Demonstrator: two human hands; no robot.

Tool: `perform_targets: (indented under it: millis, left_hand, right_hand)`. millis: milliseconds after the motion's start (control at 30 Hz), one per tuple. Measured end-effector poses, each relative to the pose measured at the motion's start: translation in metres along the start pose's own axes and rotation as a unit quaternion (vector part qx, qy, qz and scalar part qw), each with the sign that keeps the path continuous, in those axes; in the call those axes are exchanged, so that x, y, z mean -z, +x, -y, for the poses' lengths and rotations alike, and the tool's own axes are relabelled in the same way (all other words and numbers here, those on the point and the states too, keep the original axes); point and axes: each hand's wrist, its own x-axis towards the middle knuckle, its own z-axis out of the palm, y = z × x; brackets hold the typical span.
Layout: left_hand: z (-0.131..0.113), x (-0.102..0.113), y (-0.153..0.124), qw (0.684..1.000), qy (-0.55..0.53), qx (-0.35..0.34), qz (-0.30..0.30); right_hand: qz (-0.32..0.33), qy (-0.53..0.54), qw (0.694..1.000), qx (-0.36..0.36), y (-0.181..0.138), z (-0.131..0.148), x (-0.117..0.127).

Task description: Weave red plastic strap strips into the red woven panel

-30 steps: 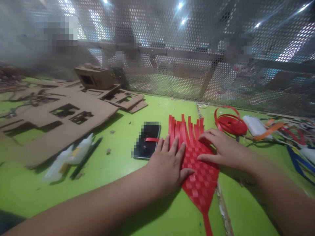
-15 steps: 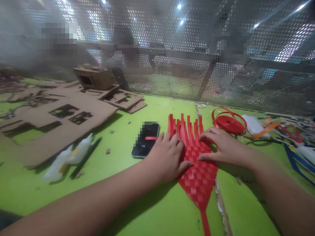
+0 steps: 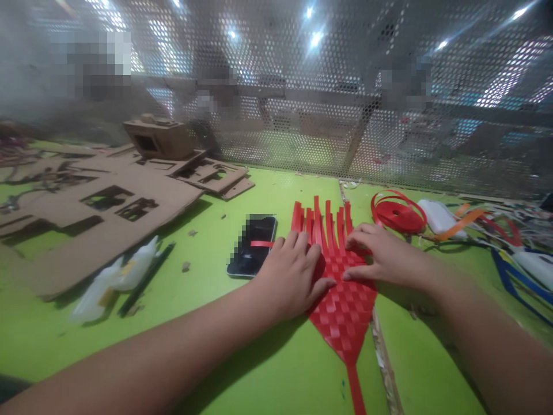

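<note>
A red woven ribbon mat (image 3: 341,305) lies flat on the green table (image 3: 242,357), with loose red strips fanning out at its far end and one strip trailing toward me. My left hand (image 3: 290,278) lies flat on the mat's left side, fingers stretched out. My right hand (image 3: 380,256) rests on the mat's right side, fingers bent and pressing on the strips. A single red strip runs left from under my left hand across a black phone (image 3: 252,245).
Cut cardboard sheets (image 3: 108,213) and a small cardboard box (image 3: 158,137) cover the left of the table. A white bottle (image 3: 110,280) and a dark pen lie near them. A red ribbon roll (image 3: 398,214) and coloured ribbon scraps (image 3: 510,242) sit right. Perforated metal screen (image 3: 302,86) behind.
Both hands stay on the mat. My left hand's fingers have drawn closer together. The view has shifted slightly.
</note>
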Motion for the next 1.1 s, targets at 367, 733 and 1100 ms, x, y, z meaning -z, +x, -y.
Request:
perform_targets:
  millis: [367,733,1100]
  left_hand:
    - [0.0021,-0.0006,0.0003,0.999,-0.031,0.019,0.004]
    - [0.0009,-0.0023,0.0002,1.0,-0.021,0.01,-0.001]
    - [0.0034,-0.0015,0.002,0.997,-0.071,0.029,0.003]
  right_hand:
    - [0.015,0.012,1.0,-0.016,-0.0007,0.0024,0.0008]
    - [0.024,0.038,0.999,-0.019,-0.0008,0.0029,0.0025]
    - [0.02,0.067,0.997,0.016,-0.0014,0.0044,0.0014]
